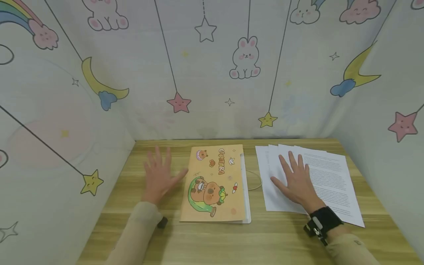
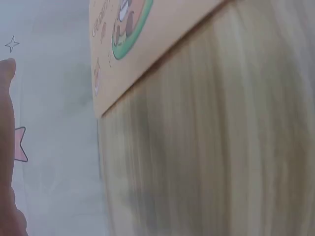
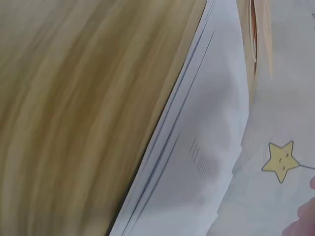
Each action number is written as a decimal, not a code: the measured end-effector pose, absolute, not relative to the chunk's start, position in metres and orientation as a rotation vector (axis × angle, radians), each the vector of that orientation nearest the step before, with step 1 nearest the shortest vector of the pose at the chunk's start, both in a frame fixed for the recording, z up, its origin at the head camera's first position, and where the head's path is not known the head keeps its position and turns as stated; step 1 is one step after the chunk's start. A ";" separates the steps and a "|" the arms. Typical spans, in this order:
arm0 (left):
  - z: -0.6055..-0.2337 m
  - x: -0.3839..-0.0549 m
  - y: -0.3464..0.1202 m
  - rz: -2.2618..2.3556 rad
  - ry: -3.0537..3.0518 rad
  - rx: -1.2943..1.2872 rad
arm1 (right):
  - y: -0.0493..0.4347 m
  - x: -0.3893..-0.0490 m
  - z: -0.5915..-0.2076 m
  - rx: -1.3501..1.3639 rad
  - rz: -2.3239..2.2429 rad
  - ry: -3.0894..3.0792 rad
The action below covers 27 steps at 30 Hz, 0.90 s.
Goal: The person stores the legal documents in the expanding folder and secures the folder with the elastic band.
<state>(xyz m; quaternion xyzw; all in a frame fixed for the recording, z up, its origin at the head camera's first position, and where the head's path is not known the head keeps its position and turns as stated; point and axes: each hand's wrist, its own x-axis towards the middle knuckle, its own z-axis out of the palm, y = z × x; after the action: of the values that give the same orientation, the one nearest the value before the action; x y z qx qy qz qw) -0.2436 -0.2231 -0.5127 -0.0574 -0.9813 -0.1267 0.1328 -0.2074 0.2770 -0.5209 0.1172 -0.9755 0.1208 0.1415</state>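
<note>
An orange folder (image 1: 212,184) with capybara drawings lies on the wooden table, a white inner edge and an elastic loop (image 1: 255,180) showing at its right side. My left hand (image 1: 160,175) is spread just left of the folder, thumb tip close to its left edge. To the right lies a fanned stack of printed paper sheets (image 1: 331,180). Over these sheets my right hand (image 1: 296,180) is spread with straight fingers and holds nothing. In the left wrist view part of the folder (image 2: 142,49) appears at the top; the right wrist view shows the stacked sheets (image 3: 197,142) edge-on.
Light curtains (image 1: 212,73) printed with stars, moons and rabbits stand behind the table and along both sides. The wooden tabletop (image 1: 225,243) extends in front of the folder. A black strap with a small device (image 1: 326,222) is on the right wrist.
</note>
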 end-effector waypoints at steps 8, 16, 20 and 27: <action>-0.506 -0.247 -0.194 -0.532 -2.875 -0.177 | 0.250 -0.217 -0.523 0.511 0.420 -2.866; -0.496 -0.250 -0.155 -0.590 -2.936 -0.233 | 0.221 -0.226 -0.530 0.653 0.461 -2.827; -0.491 -0.248 -0.137 -0.572 -2.939 -0.258 | 0.207 -0.229 -0.531 0.697 0.482 -2.862; -0.489 -0.249 -0.104 -0.606 -2.956 -0.348 | 0.198 -0.229 -0.534 0.706 0.455 -2.916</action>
<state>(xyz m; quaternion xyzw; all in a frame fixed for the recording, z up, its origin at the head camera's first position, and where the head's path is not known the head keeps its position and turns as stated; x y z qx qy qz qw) -0.2492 -0.1040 -0.4890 -0.1143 -0.9718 -0.1993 0.0522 -0.2292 0.1976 -0.5341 0.2323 -0.9596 0.1498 0.0535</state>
